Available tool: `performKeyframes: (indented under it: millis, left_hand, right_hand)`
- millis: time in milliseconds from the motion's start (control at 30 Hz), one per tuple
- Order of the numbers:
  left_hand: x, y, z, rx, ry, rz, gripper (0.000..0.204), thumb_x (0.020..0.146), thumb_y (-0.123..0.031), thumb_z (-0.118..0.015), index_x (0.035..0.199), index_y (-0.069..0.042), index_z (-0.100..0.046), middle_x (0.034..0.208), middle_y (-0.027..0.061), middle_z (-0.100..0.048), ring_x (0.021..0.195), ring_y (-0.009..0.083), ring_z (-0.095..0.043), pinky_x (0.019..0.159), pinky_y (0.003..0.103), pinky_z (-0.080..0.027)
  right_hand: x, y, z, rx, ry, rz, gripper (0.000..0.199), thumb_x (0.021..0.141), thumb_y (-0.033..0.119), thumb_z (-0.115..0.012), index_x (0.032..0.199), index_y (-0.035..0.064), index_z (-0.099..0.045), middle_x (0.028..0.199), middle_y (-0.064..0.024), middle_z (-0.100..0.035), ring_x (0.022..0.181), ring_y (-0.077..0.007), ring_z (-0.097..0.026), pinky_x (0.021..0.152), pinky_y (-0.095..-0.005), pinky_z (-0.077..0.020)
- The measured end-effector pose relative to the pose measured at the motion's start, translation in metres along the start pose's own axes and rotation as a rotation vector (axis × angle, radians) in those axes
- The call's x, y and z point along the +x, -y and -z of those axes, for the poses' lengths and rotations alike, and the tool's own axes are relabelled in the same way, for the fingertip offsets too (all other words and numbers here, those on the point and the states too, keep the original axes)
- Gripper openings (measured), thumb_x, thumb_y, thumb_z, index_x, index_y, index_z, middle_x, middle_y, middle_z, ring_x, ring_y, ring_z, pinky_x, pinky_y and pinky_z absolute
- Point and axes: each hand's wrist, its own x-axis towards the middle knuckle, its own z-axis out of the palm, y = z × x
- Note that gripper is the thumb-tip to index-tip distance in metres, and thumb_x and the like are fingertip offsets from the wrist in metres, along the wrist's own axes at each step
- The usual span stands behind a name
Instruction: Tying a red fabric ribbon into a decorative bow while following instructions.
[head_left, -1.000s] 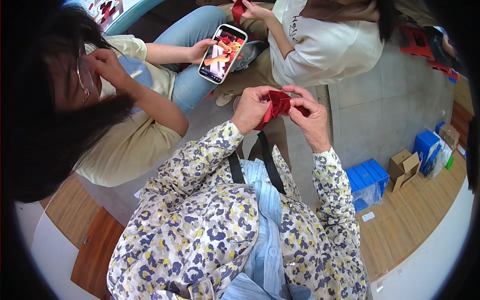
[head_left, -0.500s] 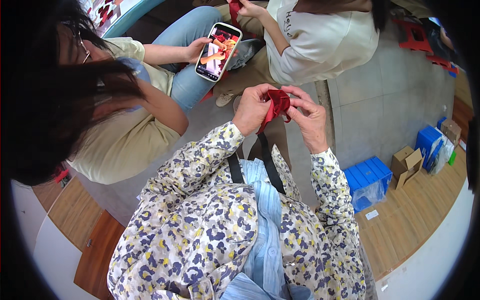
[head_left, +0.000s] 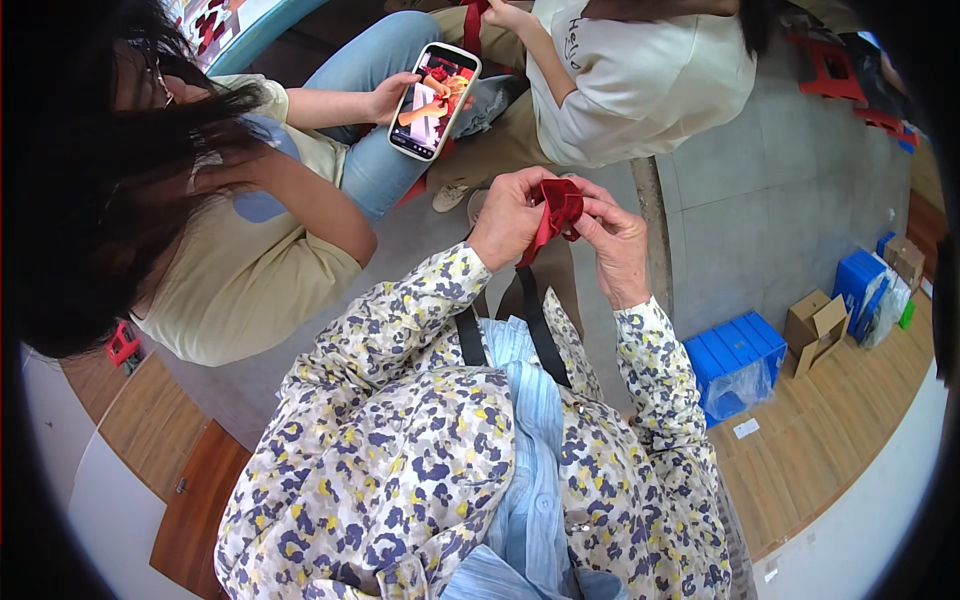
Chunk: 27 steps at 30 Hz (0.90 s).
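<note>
Your left hand and right hand are both closed on a piece of red cloth, pinched between the fingertips and held up in front of your chest. The cloth is folded and bunched between the two hands; a narrow red strip of it hangs down along the left palm. Past your hands, a seated person's hand holds up a phone, screen lit, facing you. A second person in a white shirt sits just beyond. On the floor to your right stand a blue crate and an open cardboard box, close together.
</note>
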Motion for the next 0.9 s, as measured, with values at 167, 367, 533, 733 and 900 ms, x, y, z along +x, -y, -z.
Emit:
performKeyframes:
  millis: [167, 367, 533, 733, 900]
  left_hand:
    - [0.001, 0.001, -0.007, 0.049, -0.023, 0.014, 0.016, 0.079, -0.001, -0.067, 0.093, 0.000, -0.060, 0.084, 0.0019, -0.062, 0.071, 0.0063, -0.058, 0.060, 0.019, -0.049]
    - [0.002, 0.004, -0.010, 0.073, -0.023, 0.005, 0.014, 0.080, 0.001, -0.064, 0.093, -0.001, -0.060, 0.082, 0.0019, -0.061, 0.068, 0.0057, -0.057, 0.057, 0.019, -0.047]
    - [0.005, 0.012, -0.011, 0.157, -0.056, -0.026, 0.015, 0.080, 0.005, -0.060, 0.094, 0.000, -0.060, 0.085, 0.0034, -0.062, 0.071, 0.0073, -0.058, 0.059, 0.021, -0.049]
    - [0.007, 0.015, -0.007, 0.220, -0.032, -0.079, 0.024, 0.075, 0.014, -0.053, 0.095, 0.003, -0.059, 0.089, 0.0065, -0.063, 0.080, 0.0111, -0.061, 0.069, 0.024, -0.051]
    - [0.007, 0.017, -0.004, 0.213, -0.051, -0.072, 0.024, 0.074, 0.014, -0.053, 0.094, 0.003, -0.059, 0.091, 0.0071, -0.063, 0.082, 0.0112, -0.061, 0.072, 0.024, -0.051]
  right_hand:
    - [0.000, 0.005, 0.004, 0.029, 0.002, -0.055, 0.015, 0.082, -0.002, -0.060, 0.095, -0.0033, -0.066, 0.120, -0.0116, -0.055, 0.099, -0.0130, -0.055, 0.074, -0.0221, -0.0483]
    - [0.001, 0.015, 0.010, 0.037, 0.007, -0.139, 0.014, 0.079, 0.003, -0.064, 0.092, -0.0016, -0.067, 0.119, -0.0123, -0.056, 0.103, -0.0150, -0.054, 0.084, -0.0277, -0.0448]
    - [0.001, 0.007, 0.009, -0.205, -0.001, -0.039, 0.010, 0.077, 0.007, -0.067, 0.084, 0.0003, -0.066, 0.118, -0.0117, -0.057, 0.106, -0.0171, -0.052, 0.089, -0.0317, -0.0414]
    - [0.002, 0.008, 0.005, -0.348, -0.049, -0.024, 0.011, 0.072, 0.006, -0.068, 0.078, -0.0003, -0.063, 0.116, -0.0104, -0.059, 0.107, -0.0182, -0.052, 0.091, -0.0320, -0.0402]
    - [-0.003, 0.015, -0.004, -0.587, -0.078, 0.026, 0.014, 0.070, 0.007, -0.067, 0.080, 0.0003, -0.061, 0.115, -0.0111, -0.060, 0.107, -0.0215, -0.053, 0.091, -0.0331, -0.0411]
